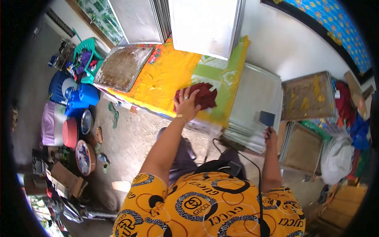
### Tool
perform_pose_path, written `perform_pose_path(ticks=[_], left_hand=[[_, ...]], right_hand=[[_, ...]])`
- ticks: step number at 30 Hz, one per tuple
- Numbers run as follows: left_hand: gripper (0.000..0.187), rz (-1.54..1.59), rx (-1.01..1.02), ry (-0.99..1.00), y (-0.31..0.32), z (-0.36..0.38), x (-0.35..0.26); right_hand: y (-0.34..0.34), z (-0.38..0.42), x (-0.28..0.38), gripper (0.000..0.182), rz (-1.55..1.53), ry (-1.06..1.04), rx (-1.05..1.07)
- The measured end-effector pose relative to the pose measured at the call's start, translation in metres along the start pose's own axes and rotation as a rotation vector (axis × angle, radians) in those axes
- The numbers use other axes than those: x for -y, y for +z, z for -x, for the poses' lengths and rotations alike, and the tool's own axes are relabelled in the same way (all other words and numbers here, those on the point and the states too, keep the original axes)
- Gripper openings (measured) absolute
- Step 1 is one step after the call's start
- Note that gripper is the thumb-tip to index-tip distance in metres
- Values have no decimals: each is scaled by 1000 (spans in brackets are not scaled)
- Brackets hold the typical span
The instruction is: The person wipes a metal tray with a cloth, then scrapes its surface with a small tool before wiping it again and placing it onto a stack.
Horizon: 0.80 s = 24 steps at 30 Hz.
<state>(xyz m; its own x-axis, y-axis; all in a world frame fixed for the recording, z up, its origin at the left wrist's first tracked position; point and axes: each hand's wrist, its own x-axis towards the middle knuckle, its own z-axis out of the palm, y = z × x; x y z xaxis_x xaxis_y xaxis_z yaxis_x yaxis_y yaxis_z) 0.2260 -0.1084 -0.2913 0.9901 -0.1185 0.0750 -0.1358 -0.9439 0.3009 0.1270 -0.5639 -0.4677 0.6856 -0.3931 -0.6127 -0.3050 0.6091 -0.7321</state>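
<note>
My left hand (186, 104), a ring on one finger, is closed over a crumpled dark red cloth (204, 96) near the front edge of the covered table. To the right, my right hand (270, 135) grips a scraper (267, 118) with a dark, flat, squarish blade. The blade overlaps the top sheet of a stack of flat metal trays (252, 94) beside the table. Most of the scraper's handle is hidden in my fingers.
A yellow and green cloth covers the table (169, 71). A stained tray (124, 68) lies at its left; tall metal sheets (205, 25) stand at the back. More trays (308, 96) are at right. Tubs, a blue container (85, 96) and slippers (113, 114) sit on the floor.
</note>
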Motion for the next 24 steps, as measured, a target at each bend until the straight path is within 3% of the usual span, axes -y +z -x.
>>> perform_pose_path(ticks=[2, 4, 6, 8, 11, 16, 24], left_hand=[[69, 18, -16, 61, -2, 3, 7], [68, 39, -8, 129, -4, 6, 21], [68, 71, 3, 170, -5, 14, 27], [67, 66, 8, 198, -9, 16, 33], [66, 68, -55, 235, -10, 17, 37], [66, 79, -83, 249, -12, 24, 45], [65, 16, -110, 32, -22, 22, 86]], right_hand=[[-32, 31, -18, 19, -39, -65, -74], [-51, 90, -39, 18, -215, -59, -322], [-114, 108, -56, 18, -187, 74, -439], [-134, 144, -37, 17, -284, 104, -594], [-144, 168, -5, 18, -266, -93, -713], [-117, 177, 25, 19, -258, -107, -547], [-103, 103, 6, 19, -239, 33, -317]])
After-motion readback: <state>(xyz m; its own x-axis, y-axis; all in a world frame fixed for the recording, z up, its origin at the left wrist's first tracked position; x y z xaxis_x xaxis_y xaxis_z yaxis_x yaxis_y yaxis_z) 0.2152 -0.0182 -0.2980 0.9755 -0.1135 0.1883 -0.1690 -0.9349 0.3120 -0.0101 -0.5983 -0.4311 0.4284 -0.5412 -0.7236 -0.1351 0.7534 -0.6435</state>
